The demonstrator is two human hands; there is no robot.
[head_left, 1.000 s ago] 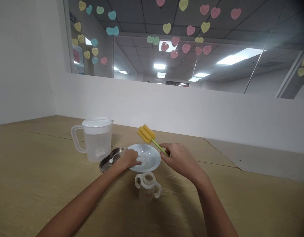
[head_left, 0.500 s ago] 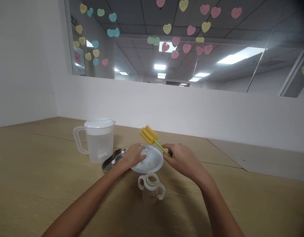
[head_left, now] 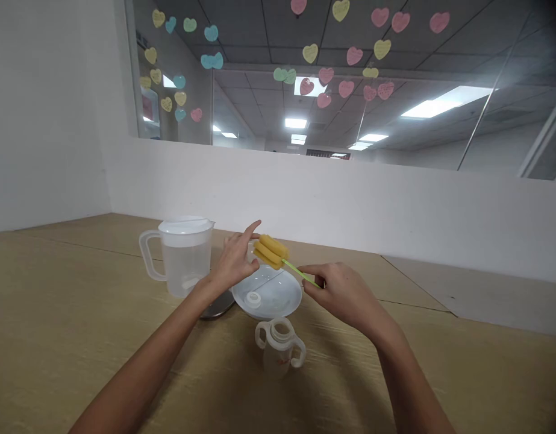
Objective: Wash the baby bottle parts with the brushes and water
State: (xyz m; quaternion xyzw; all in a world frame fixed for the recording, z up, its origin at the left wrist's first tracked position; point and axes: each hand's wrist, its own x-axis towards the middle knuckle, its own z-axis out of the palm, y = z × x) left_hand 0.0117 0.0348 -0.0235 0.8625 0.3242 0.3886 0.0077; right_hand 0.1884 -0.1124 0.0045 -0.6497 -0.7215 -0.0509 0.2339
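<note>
My right hand pinches the thin green handle of a sponge bottle brush, whose yellow sponge head sits above the back of the plate. My left hand is raised and open, its fingers spread just beside the sponge; I cannot tell if they touch it. Below lies a white plate holding a small white ring, likely a bottle collar. In front of the plate stands an open baby bottle with two handles.
A clear plastic pitcher with a white lid and some water stands left of the plate. A metal tray lies partly hidden behind my left wrist and the plate. All of this sits on a light wooden table, with a low white wall behind.
My left hand has lifted off the plate and moved up beside the sponge, uncovering the white ring. My right hand has raised the brush slightly, and the view has shifted a little.
</note>
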